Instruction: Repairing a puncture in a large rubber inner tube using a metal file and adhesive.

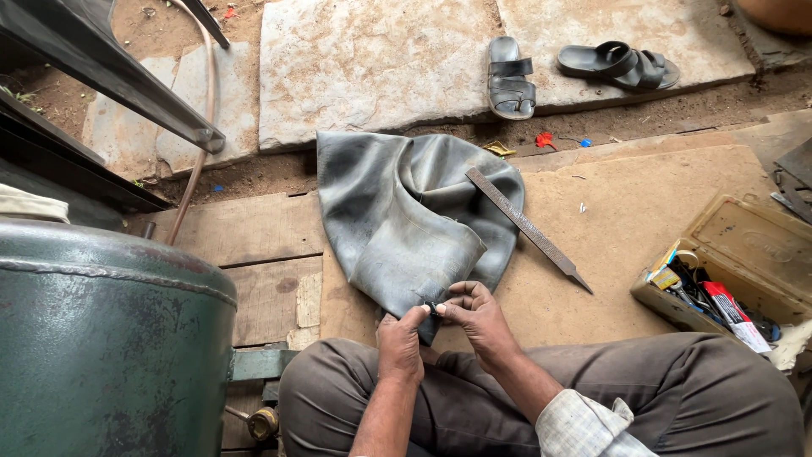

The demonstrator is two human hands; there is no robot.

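A grey rubber inner tube (406,211) lies folded on the wooden boards in front of my knees. My left hand (400,343) and my right hand (478,315) meet at its near edge, fingertips pinching a small dark spot on the rubber (431,308). Both hands grip the tube's fold. A long flat metal file (526,227) rests across the tube's right side and points toward the lower right.
A large green metal tank (110,338) stands at the left. An open wooden box (727,279) of tubes and small tools sits at the right. Two dark sandals (584,69) lie on the stone slabs beyond. A hose (201,127) runs down at the left.
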